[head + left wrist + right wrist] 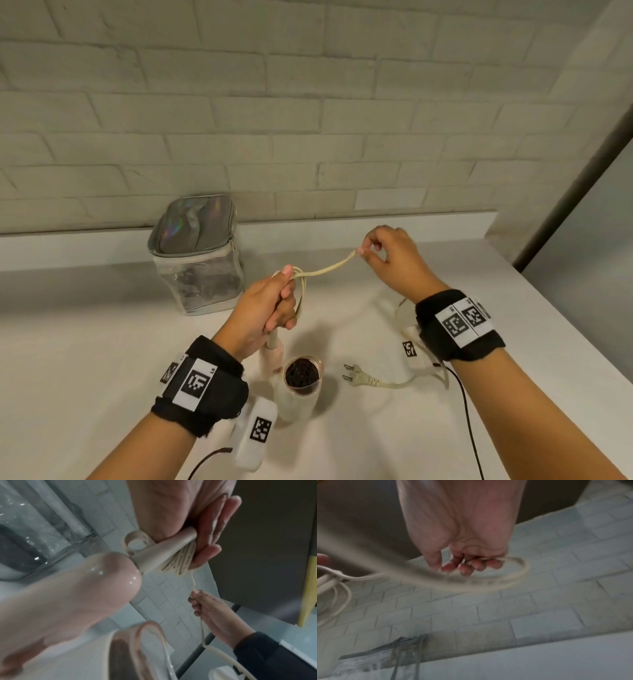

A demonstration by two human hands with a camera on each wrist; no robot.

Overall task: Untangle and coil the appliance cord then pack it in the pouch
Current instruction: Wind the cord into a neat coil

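Head view: left hand (265, 313) fingers (286, 297) curled tight round the coiled cord (329, 270) and hair dryer (271, 356) stem, right of the pouch (197, 253); right hand (397, 262) pinches the cord, stretched out farther right.

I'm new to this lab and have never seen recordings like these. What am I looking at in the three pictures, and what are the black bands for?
There is no machine here: a person works with two bare hands. The big picture comes from a camera worn on the head, looking down. The other two come from cameras strapped to the wrists on the black bands, each looking along a palm. On the white table a silvery pouch stands and the plug lies flat. The left hand grips coils of the cream cord together with the stem at the handle end of the hair dryer. The right hand pinches the cord farther along.
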